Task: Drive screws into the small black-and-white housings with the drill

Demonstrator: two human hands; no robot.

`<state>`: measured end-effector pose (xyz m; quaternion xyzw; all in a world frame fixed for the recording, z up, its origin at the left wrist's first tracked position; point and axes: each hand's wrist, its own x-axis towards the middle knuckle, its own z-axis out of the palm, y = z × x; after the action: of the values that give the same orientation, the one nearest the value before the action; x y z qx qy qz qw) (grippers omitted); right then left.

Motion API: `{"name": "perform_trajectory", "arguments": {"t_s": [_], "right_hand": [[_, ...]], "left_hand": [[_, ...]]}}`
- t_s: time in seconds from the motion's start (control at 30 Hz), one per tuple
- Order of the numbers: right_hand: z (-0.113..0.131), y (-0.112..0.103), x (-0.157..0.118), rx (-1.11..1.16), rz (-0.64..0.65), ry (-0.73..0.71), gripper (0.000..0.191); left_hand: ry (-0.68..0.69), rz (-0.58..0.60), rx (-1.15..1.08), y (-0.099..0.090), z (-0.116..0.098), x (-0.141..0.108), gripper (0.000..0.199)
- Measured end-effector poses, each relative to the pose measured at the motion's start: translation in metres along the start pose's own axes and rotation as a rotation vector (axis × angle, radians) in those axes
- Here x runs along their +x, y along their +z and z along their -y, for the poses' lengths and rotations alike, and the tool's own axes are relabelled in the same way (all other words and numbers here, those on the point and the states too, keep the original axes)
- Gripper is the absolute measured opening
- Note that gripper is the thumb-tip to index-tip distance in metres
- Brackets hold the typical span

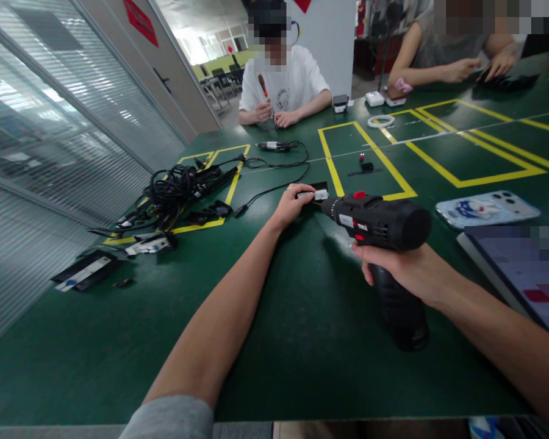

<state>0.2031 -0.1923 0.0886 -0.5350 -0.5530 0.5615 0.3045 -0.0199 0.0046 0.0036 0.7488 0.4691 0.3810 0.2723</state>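
My right hand (396,268) is wrapped round the handle of a black cordless drill (379,221) with red switches. Its chuck points left, and a thin bit reaches toward a small black part with a white piece on it (321,194). Whether the bit touches that part I cannot tell. My left hand (293,206) grips the part's left side against the green table (297,341), its fingers closed and partly covering it. A black cable with a plug (240,210) lies to the left of that hand.
Tangled black cables (178,186) and a black-and-white case (85,271) lie on the left. A phone (487,208) and a tablet-like screen (521,274) sit at right. Across the table, one person holds a screwdriver (262,85); another handles something dark (503,82). Yellow tape (407,195) marks rectangles.
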Motion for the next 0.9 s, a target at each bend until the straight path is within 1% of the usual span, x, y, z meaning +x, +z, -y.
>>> {"name": "perform_trajectory", "arguments": {"t_s": [0.33,0.53,0.9], "right_hand": [[-0.0002,-0.0011,0.0009,-0.013,-0.004,0.004,0.016],[-0.0011,-0.0012,-0.0002,0.001,-0.003,0.005,0.013],[0.0009,-0.0012,-0.0009,-0.021,-0.008,0.04,0.018]], "left_hand": [[0.013,-0.008,0.006,0.0007,-0.0005,-0.0002,0.025],[0.007,-0.005,0.001,0.0006,-0.0006,-0.0003,0.026],[0.024,-0.01,0.008,0.0011,0.0022,0.0004,0.025]]}}
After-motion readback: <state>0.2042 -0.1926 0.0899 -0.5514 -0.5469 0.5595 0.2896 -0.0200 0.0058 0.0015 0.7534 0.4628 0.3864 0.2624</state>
